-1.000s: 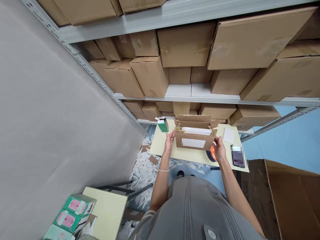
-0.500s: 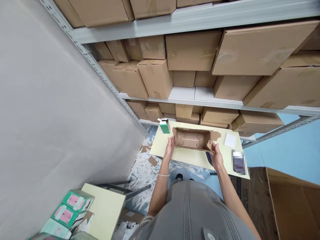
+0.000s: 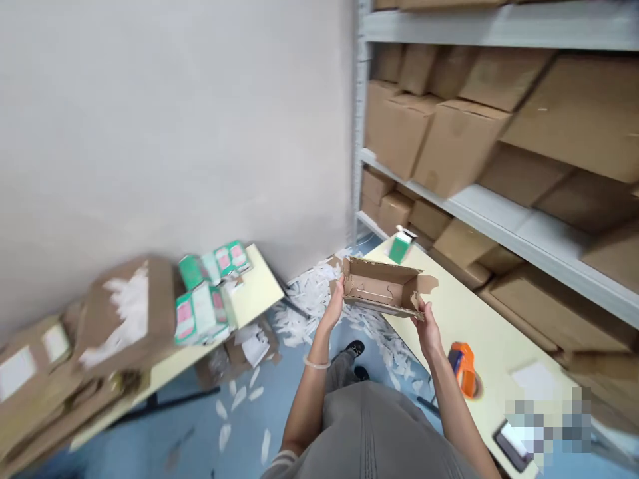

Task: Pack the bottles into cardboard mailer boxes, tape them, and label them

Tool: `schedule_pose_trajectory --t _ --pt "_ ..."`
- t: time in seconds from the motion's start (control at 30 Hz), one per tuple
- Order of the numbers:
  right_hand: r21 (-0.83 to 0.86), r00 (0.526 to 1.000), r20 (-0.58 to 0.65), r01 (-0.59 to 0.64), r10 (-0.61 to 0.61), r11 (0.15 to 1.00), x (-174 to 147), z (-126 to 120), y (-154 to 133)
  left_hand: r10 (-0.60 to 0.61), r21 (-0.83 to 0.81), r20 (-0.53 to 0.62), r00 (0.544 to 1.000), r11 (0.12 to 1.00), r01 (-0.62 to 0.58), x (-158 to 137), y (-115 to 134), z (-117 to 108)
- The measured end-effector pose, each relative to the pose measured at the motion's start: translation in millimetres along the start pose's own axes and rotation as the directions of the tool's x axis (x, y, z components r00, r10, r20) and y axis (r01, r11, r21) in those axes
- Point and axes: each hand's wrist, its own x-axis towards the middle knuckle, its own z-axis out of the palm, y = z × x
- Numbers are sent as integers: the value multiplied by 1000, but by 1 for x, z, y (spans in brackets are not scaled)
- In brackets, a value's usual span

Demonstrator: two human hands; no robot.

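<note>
An open cardboard box (image 3: 379,305) is held up in front of me, its inside facing me and no contents visible. My left hand (image 3: 335,303) grips its left end, fingers behind the wall. At the right end, my right hand (image 3: 428,326) is closed on the cardboard beside a flap that sticks out. Beyond the box, a small green box (image 3: 401,246) with its top open stands at the far end of the cream table (image 3: 492,332). An orange tape dispenser (image 3: 464,371) lies on that table near my right forearm.
Shelving with cardboard boxes (image 3: 459,143) rises on the right. To the left, another table (image 3: 257,286) bears green-and-pink boxes (image 3: 200,313) and a large carton with white paper strips (image 3: 124,309). Shredded paper (image 3: 309,299) covers the floor between the tables. A phone (image 3: 513,444) lies lower right.
My view and body have turned left, with the cardboard box carried along in both hands. The left table and its carton have come into view, and the tape dispenser now shows fully.
</note>
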Motion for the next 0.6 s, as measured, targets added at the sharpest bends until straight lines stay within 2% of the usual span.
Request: schedule_pose_trajectory --t 0.1,0.17,0.33,0.47,0.6 --pt "-103 977 199 -52 72 993 3 31 13 85 20 -80 993 996 -84 -48 -5 -46" --pt "-138 946 301 -78 117 987 -3 59 25 89 21 -176 980 996 -87 -83 -8 -77" --pt "-249 856 481 -74 190 966 -34 134 55 80 7 -450 889 996 -86 -156 -8 -147" --pt "-342 789 559 -63 257 937 -57 189 75 216 63 -493 843 975 -213 -189 -1 -199" --pt "-363 758 598 -34 261 931 -81 259 90 293 130 -507 811 956 -264 -208 17 -262"
